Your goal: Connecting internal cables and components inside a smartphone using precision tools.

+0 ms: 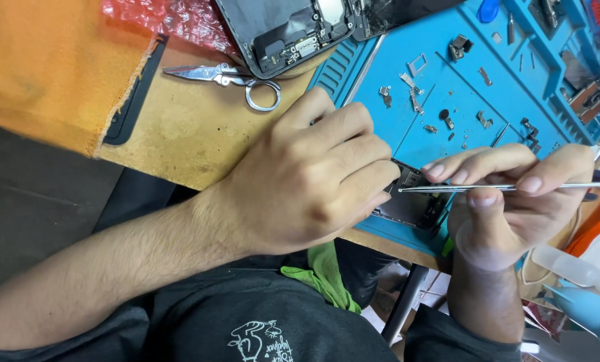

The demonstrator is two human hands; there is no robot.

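Your left hand [313,177] sits nearest, fingers curled over the dark circuit board [410,204] on the blue mat's [407,141] near edge, hiding most of it. Your right hand [514,201] pinches tweezers [488,188], tips on the board. Loose brackets [414,100] lie at 12 o'clock, scissors [229,77] at 10, an opened phone [286,30] beyond.

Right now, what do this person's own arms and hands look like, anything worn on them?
Both hands are bare: the left hand and right hand show no gloves, rings or watch. The forearms are uncovered and hairy, with no sleeves reaching them. A dark grey shirt with a small white print covers the body below.
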